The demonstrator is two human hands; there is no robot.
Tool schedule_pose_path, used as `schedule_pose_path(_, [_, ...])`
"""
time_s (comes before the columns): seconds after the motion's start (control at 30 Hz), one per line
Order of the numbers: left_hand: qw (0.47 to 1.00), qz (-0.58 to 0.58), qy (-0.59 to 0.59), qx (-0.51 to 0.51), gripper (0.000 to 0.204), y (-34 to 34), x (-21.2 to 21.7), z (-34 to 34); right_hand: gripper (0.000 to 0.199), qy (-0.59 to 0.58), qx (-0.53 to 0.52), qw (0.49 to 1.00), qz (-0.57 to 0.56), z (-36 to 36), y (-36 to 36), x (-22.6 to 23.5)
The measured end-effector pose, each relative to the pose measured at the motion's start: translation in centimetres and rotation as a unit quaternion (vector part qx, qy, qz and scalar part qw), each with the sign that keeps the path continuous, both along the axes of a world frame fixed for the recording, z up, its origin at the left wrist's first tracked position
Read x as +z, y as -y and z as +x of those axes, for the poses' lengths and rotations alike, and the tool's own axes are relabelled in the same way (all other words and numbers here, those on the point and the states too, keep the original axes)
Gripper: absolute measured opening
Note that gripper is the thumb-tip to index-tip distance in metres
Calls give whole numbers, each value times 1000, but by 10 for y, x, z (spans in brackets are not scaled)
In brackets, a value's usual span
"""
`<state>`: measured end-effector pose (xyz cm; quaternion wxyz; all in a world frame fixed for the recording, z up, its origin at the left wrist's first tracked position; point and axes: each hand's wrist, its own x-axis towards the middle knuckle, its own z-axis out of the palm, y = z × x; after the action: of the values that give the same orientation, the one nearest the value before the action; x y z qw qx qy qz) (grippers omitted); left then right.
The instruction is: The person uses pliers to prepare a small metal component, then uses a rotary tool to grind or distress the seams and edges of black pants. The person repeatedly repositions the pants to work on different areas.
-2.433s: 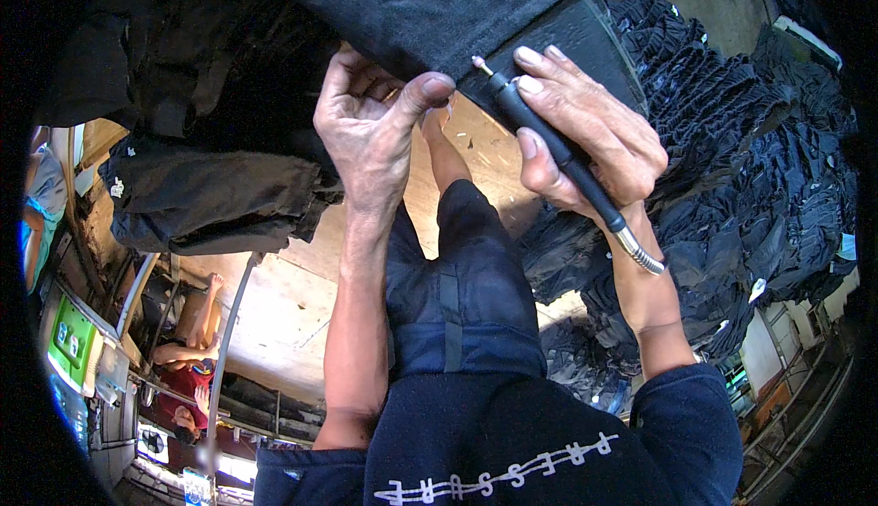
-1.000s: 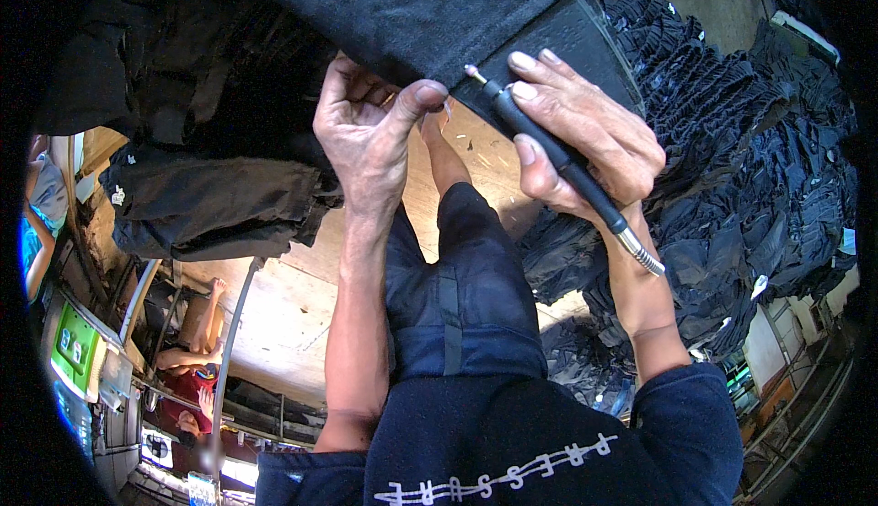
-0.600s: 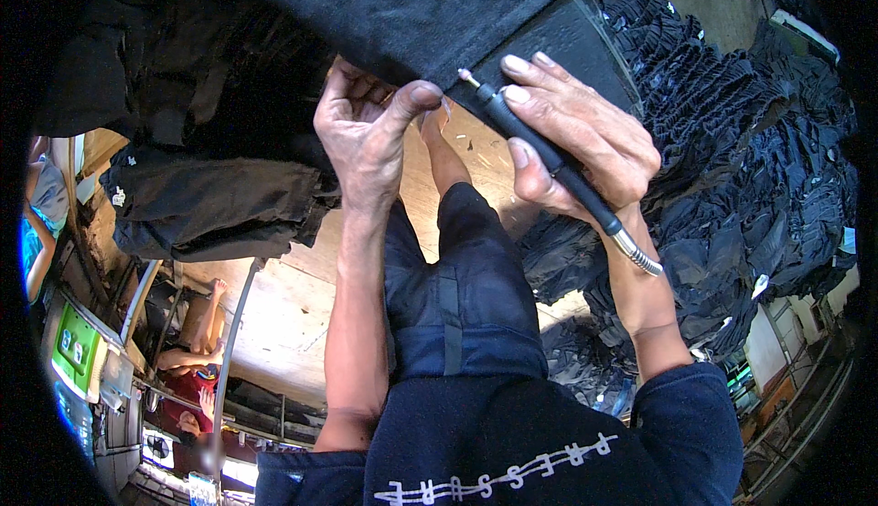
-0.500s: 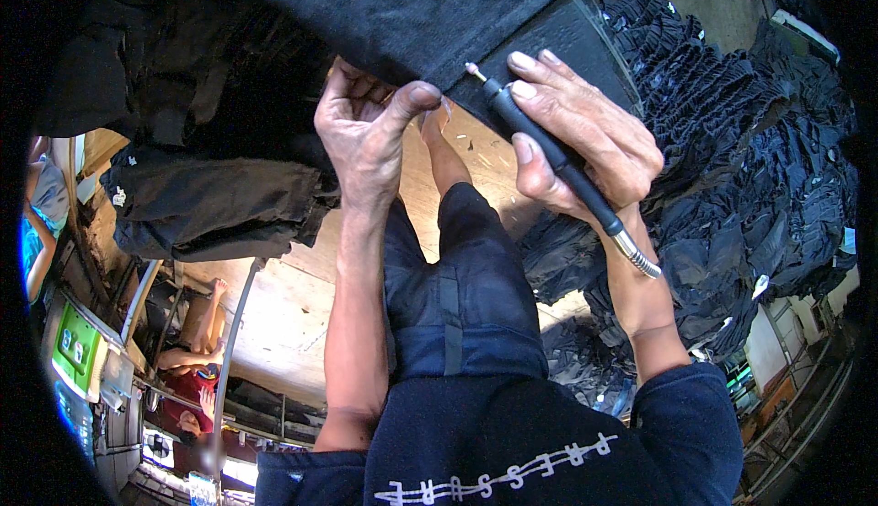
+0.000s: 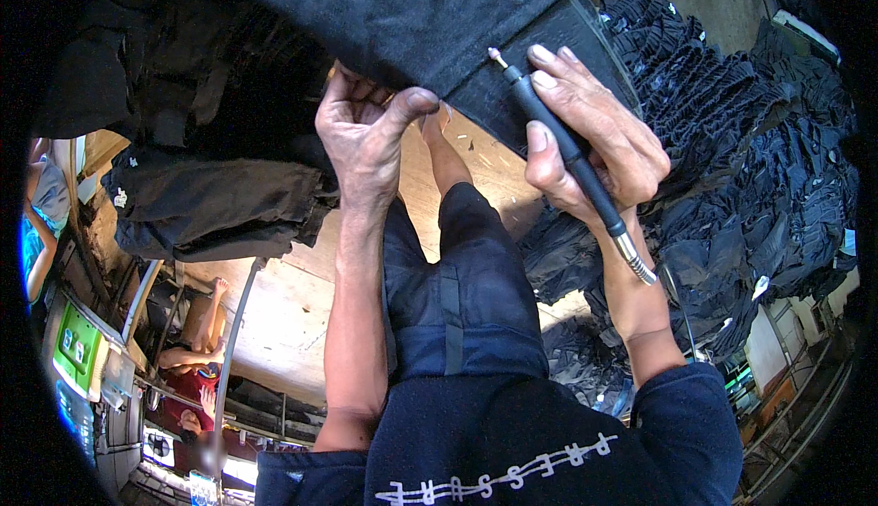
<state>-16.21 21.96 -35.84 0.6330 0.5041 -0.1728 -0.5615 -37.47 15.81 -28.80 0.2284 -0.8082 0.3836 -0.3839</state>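
Note:
My right hand [image 5: 599, 131] wraps round a slim black rotary tool handpiece [image 5: 569, 151], its fingers along one side and the thumb on the other. A small pinkish grinding tip [image 5: 495, 54] sits at its upper end, over the dark cloth and apart from my left hand; a metal spring sleeve ends the lower part. My left hand [image 5: 361, 135] is curled at the near edge of a dark denim garment [image 5: 393, 21], its fingertips partly hidden under the cloth. The garment lies over a flat dark board [image 5: 562, 44], which shows bare at its right end.
Heaps of dark gathered garments [image 5: 722, 167] fill the right side. A folded black garment [image 5: 215, 204] hangs at left, near a metal pole [image 5: 236, 332]. Another person in a red shirt [image 5: 187, 392] sits at lower left, beside a green container [image 5: 78, 346].
My right hand has shifted slightly right and up with the handpiece, taking its tip farther from my left thumb. My left hand and the garment have hardly moved.

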Motion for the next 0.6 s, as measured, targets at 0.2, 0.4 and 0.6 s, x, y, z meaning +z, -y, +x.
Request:
schedule_pose_path(0.2, [1000,26,-12,-9,47,0,-8,4,30,22,-52,998,31,-2,1,3])
schedule_pose_path(0.4, [994,7,-101,28,28,10,-38,-7,30,22,-18,997,75,-9,13,8])
schedule_pose_path(0.6, [999,32,-32,-17,32,4,-52,-5,25,31,36,999,18,-4,9,1])
